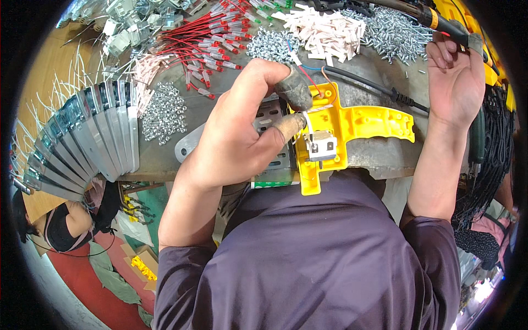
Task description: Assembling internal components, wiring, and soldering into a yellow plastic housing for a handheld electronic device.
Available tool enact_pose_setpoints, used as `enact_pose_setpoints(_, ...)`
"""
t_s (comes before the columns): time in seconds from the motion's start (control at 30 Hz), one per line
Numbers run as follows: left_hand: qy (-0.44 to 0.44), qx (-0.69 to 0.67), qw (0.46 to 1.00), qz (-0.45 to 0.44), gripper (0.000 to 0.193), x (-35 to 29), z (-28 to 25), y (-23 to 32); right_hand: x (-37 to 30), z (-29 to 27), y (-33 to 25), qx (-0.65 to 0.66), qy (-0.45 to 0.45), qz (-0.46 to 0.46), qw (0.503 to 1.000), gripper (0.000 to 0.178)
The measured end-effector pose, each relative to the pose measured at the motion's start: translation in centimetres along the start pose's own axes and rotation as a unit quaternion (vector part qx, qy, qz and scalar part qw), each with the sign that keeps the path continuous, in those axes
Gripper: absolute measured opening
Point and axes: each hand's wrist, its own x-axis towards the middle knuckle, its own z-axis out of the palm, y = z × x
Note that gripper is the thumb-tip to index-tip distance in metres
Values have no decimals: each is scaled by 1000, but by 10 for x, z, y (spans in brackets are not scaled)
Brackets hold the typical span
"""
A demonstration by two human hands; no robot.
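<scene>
The left hand [236, 124] is over the near edge of the grey metal-topped table [379, 157], its covered forefinger and thumb bent toward each other with only a narrow gap at the tips. A thin, pale twisted wire [320, 109] shows just right of that gap; whether the fingertips pinch it cannot be told. The yellow moulded-plastic open housing with a curved handle [352, 124] lies at the table's near edge, immediately right of those fingertips, its lower end appearing to overhang that edge. The long axis of its body runs from the far side toward the person, crossing the near edge, while the handle extends toward the table's right edge. The left hand is clearly the nearer to it. A white-and-black box-shaped component [322, 148] sits in the body, closer to the person than the fingertips. A thin red insulated wire [309, 80] reaches the body's far end, and a round black cable [357, 81] lies just beyond the handle. The right hand [454, 91] is well apart, near the table's right edge, palm exposed, fingers partly curled at a black cylindrical tool with an orange band [434, 21]; whether it grips the tool cannot be confirmed
</scene>
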Motion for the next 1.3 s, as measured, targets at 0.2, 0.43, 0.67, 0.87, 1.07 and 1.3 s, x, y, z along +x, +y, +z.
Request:
enact_pose_setpoints(0.2, -29, -3, 998, 48, 37, -5, -4, -6, 2, 1, 2, -9, 50, -9, 999, 24)
enact_pose_setpoints(0.43, 113, 343, 932, 33, 37, -12, -30, 12, -7, 9, -11, 64, -52, 4, 997, 26)
enact_pose_setpoints(0.67, 175, 400, 898, 57, 25, -23, -31, 6, -24, -11, -25, 20, -93, 62, 993, 33)
enact_pose_setpoints(0.87, 284, 222, 914, 188, 32, -25, -8, 11, -36, 9, 2, -126, 234, 66, 962, 29)
enact_pose_setpoints(1.07, 205, 269, 927, 163, 35, -31, -9, 11, -39, 18, 11, -14, 4, 89, 996, 32)
enact_pose_setpoints(1.3, 188, 290, 926, 150, 37, -32, -10, 16, -41, 20, 9, -5, 59, 83, 995, 30)
